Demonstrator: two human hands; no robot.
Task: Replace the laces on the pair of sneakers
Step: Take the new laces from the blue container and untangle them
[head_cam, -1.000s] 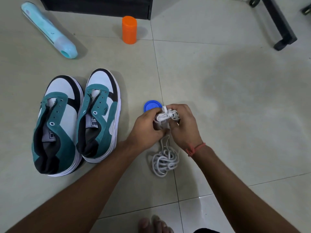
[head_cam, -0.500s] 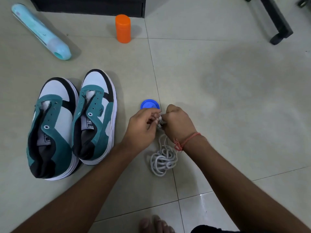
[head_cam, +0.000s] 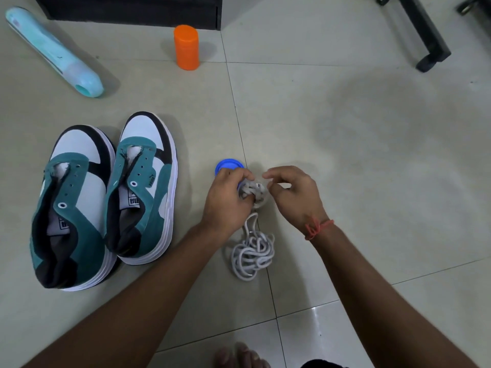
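1. Both forearms are bare, with no sleeves in view.
2. The right hand [head_cam: 295,197] has a thin red thread bracelet [head_cam: 317,228], knotted, around its wrist.
3. The left hand [head_cam: 227,200] wears no ring or band.
4. The bare toes [head_cam: 240,357] show at the bottom edge, beside a patch of dark cloth [head_cam: 322,364].

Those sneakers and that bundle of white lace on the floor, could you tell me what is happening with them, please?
A person is working at a tangled white shoelace bundle over the tiled floor. The left hand grips the bunched upper part of it, while the right hand hovers beside it with curled fingers; whether it pinches a strand is unclear. The rest of the lace lies in a heap below. The pair of teal, white and black sneakers stands to the left, with bare eyelets. A blue round cap lies just beyond the hands.
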